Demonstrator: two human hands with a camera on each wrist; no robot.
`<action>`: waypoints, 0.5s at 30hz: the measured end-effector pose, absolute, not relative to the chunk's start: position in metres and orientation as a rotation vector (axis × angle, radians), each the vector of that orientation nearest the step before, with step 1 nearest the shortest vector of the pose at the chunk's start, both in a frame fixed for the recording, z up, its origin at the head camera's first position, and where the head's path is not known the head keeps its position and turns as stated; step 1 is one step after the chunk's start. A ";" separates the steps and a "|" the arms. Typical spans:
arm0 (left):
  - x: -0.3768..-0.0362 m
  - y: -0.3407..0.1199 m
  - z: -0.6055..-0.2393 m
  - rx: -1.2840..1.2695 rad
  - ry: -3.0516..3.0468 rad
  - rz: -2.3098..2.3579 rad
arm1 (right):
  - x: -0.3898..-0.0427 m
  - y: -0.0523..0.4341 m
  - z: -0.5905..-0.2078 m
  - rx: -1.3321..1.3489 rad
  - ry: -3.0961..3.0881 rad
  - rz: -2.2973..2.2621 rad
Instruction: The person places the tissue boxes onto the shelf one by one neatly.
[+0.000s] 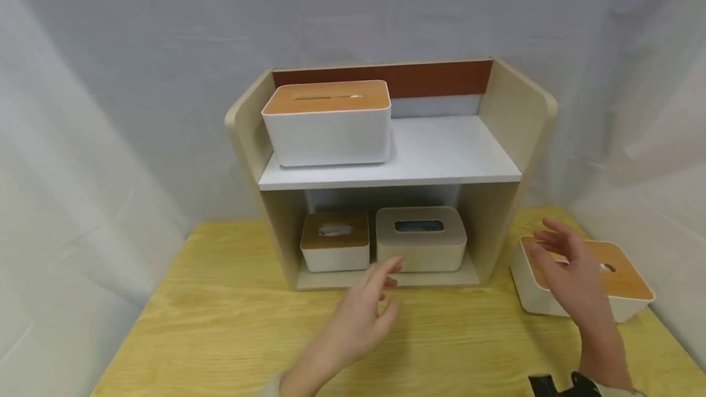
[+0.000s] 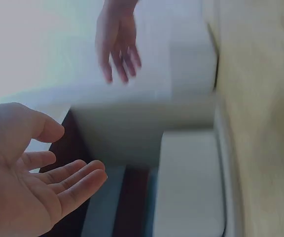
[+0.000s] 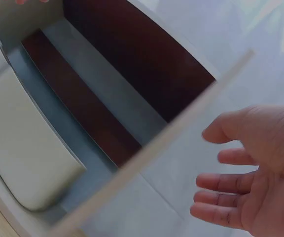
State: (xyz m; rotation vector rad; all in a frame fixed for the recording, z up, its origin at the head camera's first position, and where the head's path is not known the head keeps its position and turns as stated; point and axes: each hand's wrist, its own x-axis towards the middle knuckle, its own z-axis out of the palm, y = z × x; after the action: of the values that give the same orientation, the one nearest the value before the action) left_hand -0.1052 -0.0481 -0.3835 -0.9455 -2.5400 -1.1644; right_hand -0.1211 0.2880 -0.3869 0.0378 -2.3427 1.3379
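My left hand [image 1: 361, 311] hovers in front of the shelf unit's lower level, its fingers relaxed and holding nothing. Behind its fingertips sits a beige tissue box [image 1: 421, 250] with a grey-brown lid. To that box's left is a smaller white tissue box [image 1: 336, 259] with a brown wooden lid. My right hand [image 1: 573, 274] is at the right, overlapping a white tissue box [image 1: 629, 308] with an orange wooden lid that stands on the table. In the right wrist view the right hand [image 3: 250, 173] has loosely bent fingers with nothing between them.
The two-level shelf unit [image 1: 526, 109] stands at the back of the wooden table [image 1: 220, 311]. On its white upper board [image 1: 441, 152], at the left, rests a large white tissue box [image 1: 333, 139] with an orange lid. White sheeting [image 1: 138, 109] hangs behind and at both sides.
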 end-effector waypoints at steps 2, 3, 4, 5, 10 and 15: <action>-0.104 -0.031 -0.385 -1.046 -2.572 -1.105 | -0.121 0.300 -0.389 0.000 -2.389 1.303; -0.104 -0.022 -0.386 -1.091 -2.591 -1.063 | -0.120 0.307 -0.391 -0.009 -2.420 1.287; -0.103 -0.012 -0.387 -1.137 -2.613 -1.029 | -0.119 0.313 -0.392 -0.020 -2.444 1.273; -0.104 -0.002 -0.389 -1.179 -2.626 -0.992 | -0.118 0.320 -0.393 -0.031 -2.468 1.266; -0.109 0.041 -0.396 -1.290 -2.734 -1.063 | -0.116 0.344 -0.399 -0.102 -2.601 1.220; -0.115 0.072 -0.407 -1.281 -2.813 -1.201 | -0.115 0.360 -0.405 -0.213 -2.684 1.183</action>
State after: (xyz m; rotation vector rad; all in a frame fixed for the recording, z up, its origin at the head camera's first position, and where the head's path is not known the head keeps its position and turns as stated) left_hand -0.1149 0.0723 -0.4074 -1.2814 -2.8133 -1.2008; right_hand -0.1153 0.3602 -0.4051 -0.2132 -2.6839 1.1831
